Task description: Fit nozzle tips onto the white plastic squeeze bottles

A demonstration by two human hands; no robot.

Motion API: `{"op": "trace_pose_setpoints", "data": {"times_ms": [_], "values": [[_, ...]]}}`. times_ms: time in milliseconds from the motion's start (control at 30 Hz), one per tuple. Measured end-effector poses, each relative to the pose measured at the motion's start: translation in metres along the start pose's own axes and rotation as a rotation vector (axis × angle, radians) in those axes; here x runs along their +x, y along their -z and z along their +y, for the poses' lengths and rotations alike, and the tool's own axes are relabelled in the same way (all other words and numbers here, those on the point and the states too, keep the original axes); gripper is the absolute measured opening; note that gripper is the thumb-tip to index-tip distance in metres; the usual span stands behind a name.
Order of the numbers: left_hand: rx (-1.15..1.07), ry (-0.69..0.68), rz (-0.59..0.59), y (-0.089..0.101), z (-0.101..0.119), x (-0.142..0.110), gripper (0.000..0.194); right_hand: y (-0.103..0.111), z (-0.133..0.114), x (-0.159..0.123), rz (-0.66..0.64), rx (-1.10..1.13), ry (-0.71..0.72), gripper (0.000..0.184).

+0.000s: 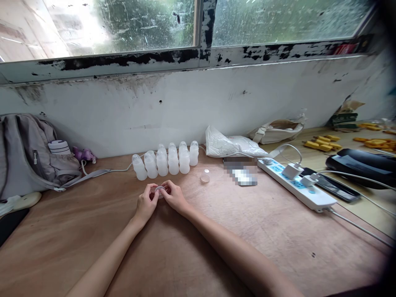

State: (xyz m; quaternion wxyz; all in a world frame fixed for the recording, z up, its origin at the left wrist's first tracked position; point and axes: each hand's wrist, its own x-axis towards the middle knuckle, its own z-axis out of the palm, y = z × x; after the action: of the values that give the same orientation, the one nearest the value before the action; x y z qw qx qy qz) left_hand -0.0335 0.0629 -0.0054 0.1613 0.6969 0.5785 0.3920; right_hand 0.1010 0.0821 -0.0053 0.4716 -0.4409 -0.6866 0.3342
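My left hand [146, 203] and my right hand [175, 196] meet at the middle of the wooden table [192, 243]. Both pinch a small clear round cap [160, 189] between their fingertips, just above the tabletop. Right behind them stand several small translucent plastic bottles [167, 161] in a cluster. Two more small clear caps [205, 176] lie on the table to the right of the hands.
A grey backpack [27, 154] with a white bottle in its pocket leans at the far left. A white plastic bag [230, 144], a power strip [297, 183] with chargers and cables, a phone [335, 186] and yellow parts [323, 142] lie to the right.
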Motion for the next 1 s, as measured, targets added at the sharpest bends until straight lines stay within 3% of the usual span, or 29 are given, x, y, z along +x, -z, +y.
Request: {"op": "trace_pose_setpoints", "data": {"times_ms": [233,600,1000], "values": [[0.052,-0.014,0.001,0.0007,0.0032,-0.0012,0.019,0.0019,0.0009,-0.0012,0.007,-0.033,0.163,0.016],[0.107,-0.046,0.001,0.0006,-0.0001,0.0003,0.024,-0.003,0.0081,-0.0034,0.003,-0.084,0.242,0.022],[0.066,-0.06,-0.015,0.0012,0.0029,0.0002,0.024,-0.0024,-0.0004,-0.0012,0.022,-0.082,0.119,0.012]]}}
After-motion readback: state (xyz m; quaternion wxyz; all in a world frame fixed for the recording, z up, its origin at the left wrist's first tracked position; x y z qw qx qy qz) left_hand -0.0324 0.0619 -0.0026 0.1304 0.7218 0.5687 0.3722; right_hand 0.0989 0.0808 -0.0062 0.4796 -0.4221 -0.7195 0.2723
